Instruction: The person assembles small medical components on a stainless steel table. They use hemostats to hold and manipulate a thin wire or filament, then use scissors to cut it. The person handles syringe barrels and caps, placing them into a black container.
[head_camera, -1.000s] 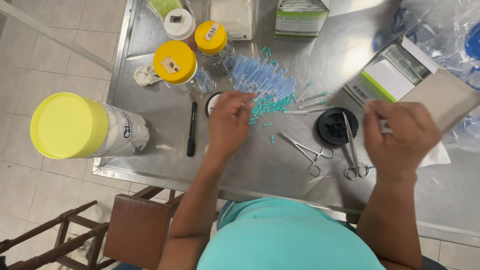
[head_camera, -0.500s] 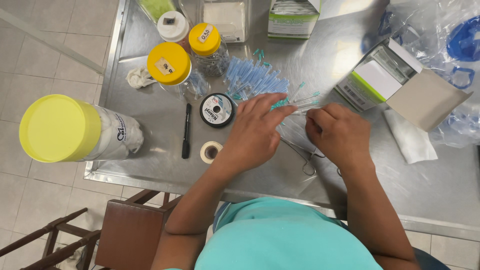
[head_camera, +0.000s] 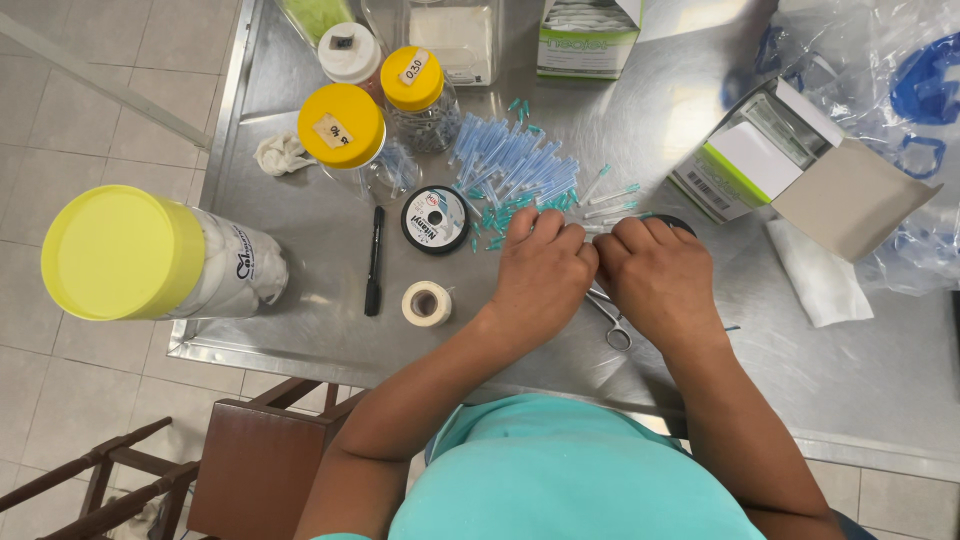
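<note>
Two hands meet knuckle to knuckle over the steel table; your left hand is curled with its fingertips down among the pile of capped needles, and your right hand is curled just beside it, touching it; both are closed into loose fists, but what either one pinches is hidden under the fingers, so you cannot tell what is gripped; a few loose needles lie just beyond your fingertips; metal scissors poke out from under your hands, between the wrists; a round spool sits just left of your left hand, with a roll of tape nearer the table edge and a black pen beside them; an open box stands well to your right.
</note>
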